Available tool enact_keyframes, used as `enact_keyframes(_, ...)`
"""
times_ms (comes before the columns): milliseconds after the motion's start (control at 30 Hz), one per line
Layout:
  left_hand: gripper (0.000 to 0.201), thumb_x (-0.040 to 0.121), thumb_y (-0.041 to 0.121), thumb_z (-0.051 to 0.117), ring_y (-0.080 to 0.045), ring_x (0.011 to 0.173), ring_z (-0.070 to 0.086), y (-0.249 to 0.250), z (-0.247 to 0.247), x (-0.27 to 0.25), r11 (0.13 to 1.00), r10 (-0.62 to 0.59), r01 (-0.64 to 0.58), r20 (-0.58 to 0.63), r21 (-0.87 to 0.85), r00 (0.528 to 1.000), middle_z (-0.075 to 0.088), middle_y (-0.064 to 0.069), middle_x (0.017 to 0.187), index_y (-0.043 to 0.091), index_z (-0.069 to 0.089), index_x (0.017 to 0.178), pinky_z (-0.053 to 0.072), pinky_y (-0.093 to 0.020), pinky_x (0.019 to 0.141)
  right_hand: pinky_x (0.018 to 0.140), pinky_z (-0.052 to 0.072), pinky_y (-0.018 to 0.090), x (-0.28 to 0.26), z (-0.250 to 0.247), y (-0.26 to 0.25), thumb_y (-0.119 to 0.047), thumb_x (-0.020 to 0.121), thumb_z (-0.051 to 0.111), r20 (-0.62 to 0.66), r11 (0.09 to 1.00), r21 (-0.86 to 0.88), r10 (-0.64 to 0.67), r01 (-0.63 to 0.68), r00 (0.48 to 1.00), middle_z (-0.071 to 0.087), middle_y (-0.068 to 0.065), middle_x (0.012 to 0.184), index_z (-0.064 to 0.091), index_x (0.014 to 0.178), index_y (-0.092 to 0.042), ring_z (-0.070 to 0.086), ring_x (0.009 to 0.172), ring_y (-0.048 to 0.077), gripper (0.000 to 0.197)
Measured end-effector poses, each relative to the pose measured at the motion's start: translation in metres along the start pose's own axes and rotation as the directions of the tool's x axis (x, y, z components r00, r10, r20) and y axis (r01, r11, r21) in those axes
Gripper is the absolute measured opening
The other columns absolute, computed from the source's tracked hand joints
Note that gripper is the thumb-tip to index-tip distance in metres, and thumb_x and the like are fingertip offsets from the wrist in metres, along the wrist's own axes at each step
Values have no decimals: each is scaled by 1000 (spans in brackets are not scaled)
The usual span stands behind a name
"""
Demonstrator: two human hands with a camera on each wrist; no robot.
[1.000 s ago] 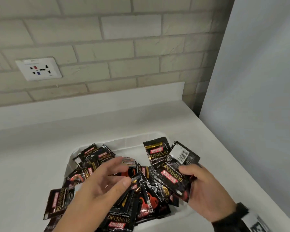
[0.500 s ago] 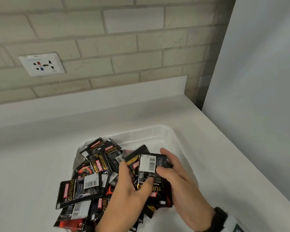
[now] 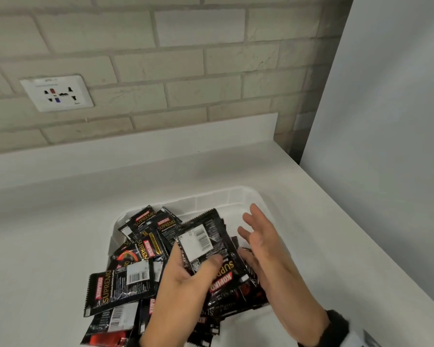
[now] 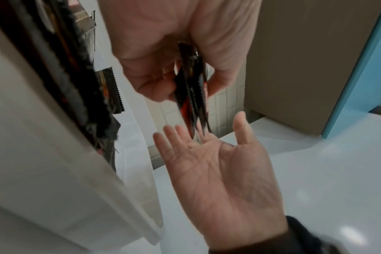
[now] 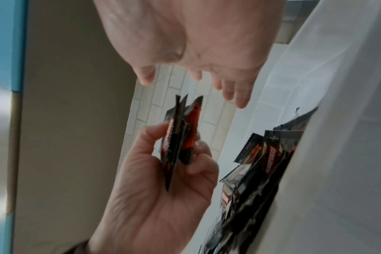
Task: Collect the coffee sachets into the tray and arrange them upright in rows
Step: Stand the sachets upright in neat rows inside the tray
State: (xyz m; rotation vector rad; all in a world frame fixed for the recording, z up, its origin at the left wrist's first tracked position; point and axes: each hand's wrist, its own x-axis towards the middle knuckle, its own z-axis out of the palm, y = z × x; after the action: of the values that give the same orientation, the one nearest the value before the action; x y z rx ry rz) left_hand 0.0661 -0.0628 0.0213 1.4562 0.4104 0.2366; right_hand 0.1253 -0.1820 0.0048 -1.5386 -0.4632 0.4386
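The left hand (image 3: 186, 279) pinches a squared stack of sachets (image 3: 206, 249) above the tray (image 3: 258, 196); the right hand (image 3: 263, 249), fingers spread and empty, waits beside it to align them.

Tray (image 3: 238, 196) floor hidden under sachets (image 3: 125, 284); lowest sachets cut by frame edge.
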Motion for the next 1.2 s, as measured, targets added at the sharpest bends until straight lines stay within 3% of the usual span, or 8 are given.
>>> enact_keyframes(100,36,82,-2,57,-2,80,67,6,4,-1,997,18,-22,-59,-72,998,73,13,86,27,58,103,45,-23,76,100,34,10,-1,14,-8,-85,53,52,173,998,24,-56,52,983,32,-56,120,18,124,-65,30,131,-10,81)
enact_keyframes(333,38,82,1,61,4,78,65,3,-2,1,995,55,-61,-82,-76,995,72,18,82,35,58,98,43,-19,72,118,10,28,-5,23,-13,-87,64,33,317,997,-34,-60,75,947,6,-34,148,-9,132,-54,3,137,-13,87)
enact_keyframes(467,33,75,9,70,4,75,66,3,-7,2,993,107,-111,-67,-51,992,71,18,80,30,58,96,48,-10,61,95,39,10,-6,23,-18,-59,79,52,184,998,51,-41,32,982,36,-22,138,18,132,-47,41,121,-12,65)
enact_keyframes(633,55,48,38,68,4,82,65,4,-9,-3,995,71,-64,93,-75,993,71,18,87,33,56,102,46,-6,61,68,51,19,3,22,-10,-13,78,65,-8,986,168,-14,15,1000,69,-2,87,57,110,-25,67,76,8,35)
enact_keyframes(800,87,7,13,82,-34,92,66,-5,-13,2,830,-147,281,297,-481,943,71,-18,79,6,68,93,56,-25,54,69,52,22,6,18,-4,-23,64,67,-27,949,316,12,-2,1000,72,4,86,65,102,-20,68,81,15,38)
enact_keyframes(900,96,23,17,93,-32,79,69,-1,-11,-2,633,-173,425,417,-647,892,68,-23,97,3,63,113,57,-38,57,67,53,23,6,21,-3,-20,66,67,-104,942,334,13,22,994,72,7,87,64,102,-21,69,81,18,37)
enact_keyframes(1033,63,63,24,68,-30,85,69,-7,-7,2,706,-268,463,403,-536,875,68,-23,105,7,57,123,58,-41,63,63,50,19,7,19,0,-4,79,66,-186,985,157,-36,66,982,70,0,72,58,101,-23,65,69,10,30)
enact_keyframes(1200,40,68,17,54,-34,73,70,-3,-8,1,793,-283,434,372,-428,884,72,-19,89,13,62,107,57,-44,54,65,51,20,11,4,1,-20,76,72,-137,985,-165,-74,51,988,66,-11,83,55,98,-31,55,63,0,30)
